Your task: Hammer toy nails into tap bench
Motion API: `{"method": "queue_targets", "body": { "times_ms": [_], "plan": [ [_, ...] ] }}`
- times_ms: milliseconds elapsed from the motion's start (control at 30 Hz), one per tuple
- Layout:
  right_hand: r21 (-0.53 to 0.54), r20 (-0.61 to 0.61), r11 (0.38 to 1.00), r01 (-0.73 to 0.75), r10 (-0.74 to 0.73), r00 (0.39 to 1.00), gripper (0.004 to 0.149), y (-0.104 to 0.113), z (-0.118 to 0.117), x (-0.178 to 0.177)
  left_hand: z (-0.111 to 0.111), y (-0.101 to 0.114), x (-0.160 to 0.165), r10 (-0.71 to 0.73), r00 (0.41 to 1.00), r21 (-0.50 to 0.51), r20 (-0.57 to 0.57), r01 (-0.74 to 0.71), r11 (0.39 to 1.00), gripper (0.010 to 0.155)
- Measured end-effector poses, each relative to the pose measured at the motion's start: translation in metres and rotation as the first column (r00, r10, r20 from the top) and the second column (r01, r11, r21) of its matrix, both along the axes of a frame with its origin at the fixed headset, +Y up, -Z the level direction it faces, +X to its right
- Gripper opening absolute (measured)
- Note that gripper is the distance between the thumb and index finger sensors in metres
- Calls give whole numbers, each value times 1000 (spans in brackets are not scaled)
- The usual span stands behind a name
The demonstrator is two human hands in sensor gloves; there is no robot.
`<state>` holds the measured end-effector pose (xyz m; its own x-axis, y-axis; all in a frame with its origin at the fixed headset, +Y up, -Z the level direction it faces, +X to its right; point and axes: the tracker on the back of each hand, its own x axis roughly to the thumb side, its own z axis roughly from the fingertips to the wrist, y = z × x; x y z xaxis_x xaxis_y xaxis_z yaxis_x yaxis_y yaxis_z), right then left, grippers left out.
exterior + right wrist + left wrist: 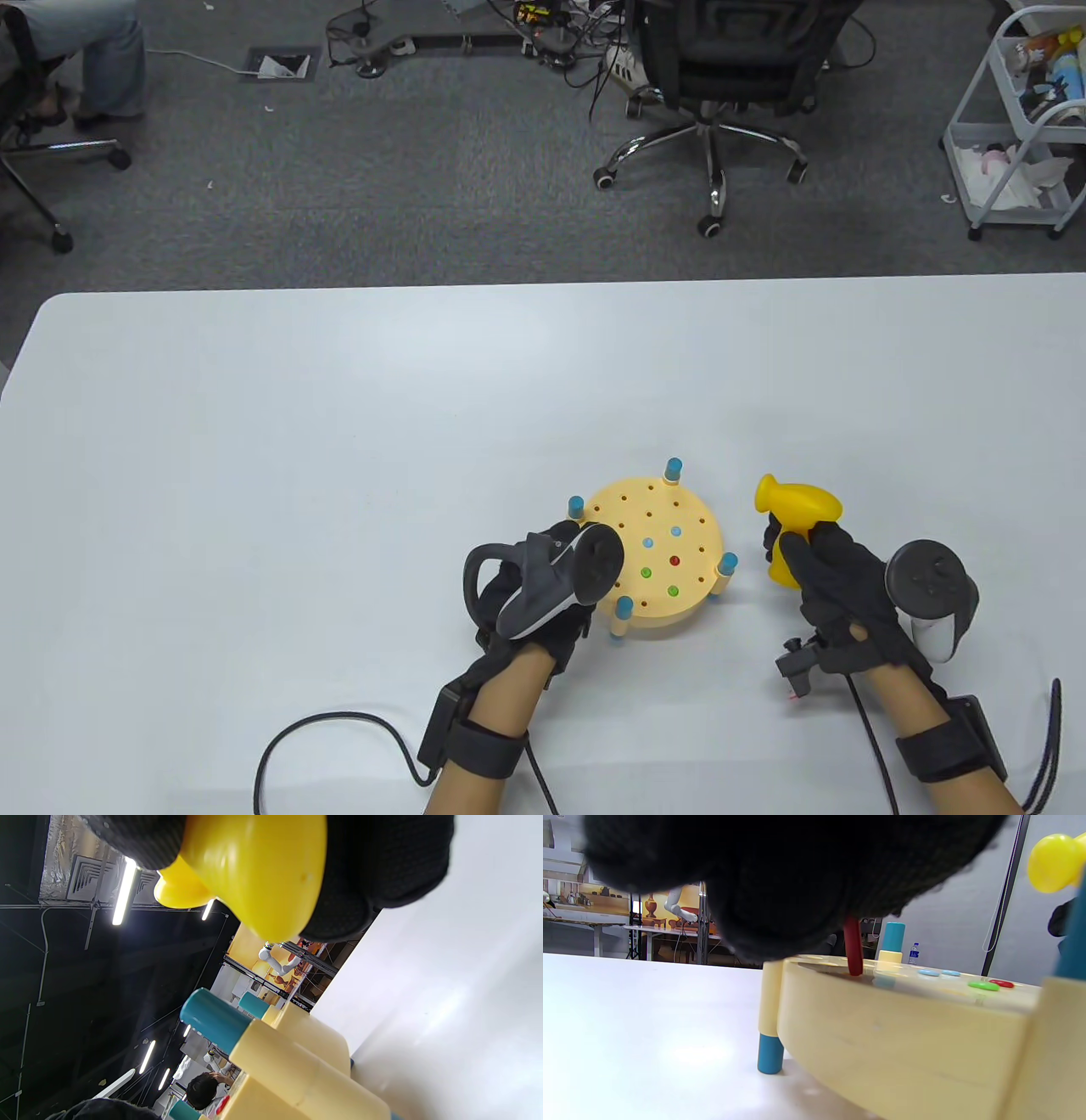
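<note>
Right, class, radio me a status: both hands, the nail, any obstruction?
Left hand holds red nail upright in bench. Right hand grips yellow hammer, off to the side. No obstruction seen.

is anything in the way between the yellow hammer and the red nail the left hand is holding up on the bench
Nothing visible lies between the hammer and the red nail. The left hand sits right over the nail, so its fingers are the only thing near the strike path.

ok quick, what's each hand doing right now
Left hand: pinching a red nail upright in the tap bench.
Right hand: gripping the yellow hammer.
</note>
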<state>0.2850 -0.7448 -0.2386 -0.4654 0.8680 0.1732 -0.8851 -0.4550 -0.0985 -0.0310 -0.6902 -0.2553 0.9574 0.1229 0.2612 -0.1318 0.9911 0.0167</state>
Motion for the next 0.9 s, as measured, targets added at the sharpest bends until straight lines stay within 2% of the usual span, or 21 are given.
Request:
{"method": "queue_targets", "body": {
  "times_ms": [333, 633, 700, 767, 833, 900],
  "plan": [
    [-1, -5, 1000, -14, 14, 1000, 64, -2, -1, -1, -3, 1, 14, -127, 991, -38, 37, 128, 991, 40],
    [0, -5, 1000, -16, 16, 1000, 64, -3, -1, -1, -7, -11, 24, -234, 969, -78, 74, 239, 968, 44],
    [3, -6, 1000, -18, 18, 1000, 64, -3, -1, 0, -6, -6, 16, -152, 987, -61, 55, 155, 986, 53],
    [15, -7, 1000, -25, 25, 1000, 64, -1, -1, 0, -4, 4, 3, 33, 999, 3, 34, -33, 999, 54],
    [60, -8, 997, -55, 55, 998, 64, 8, 1, -2, -6, 16, -12, 213, 977, 57, -19, -211, 976, 52],
    [116, -14, 987, -106, 109, 994, 64, 19, 5, -7, -11, 18, -20, 264, 962, 129, -72, -253, 959, 54]
  ]
}}
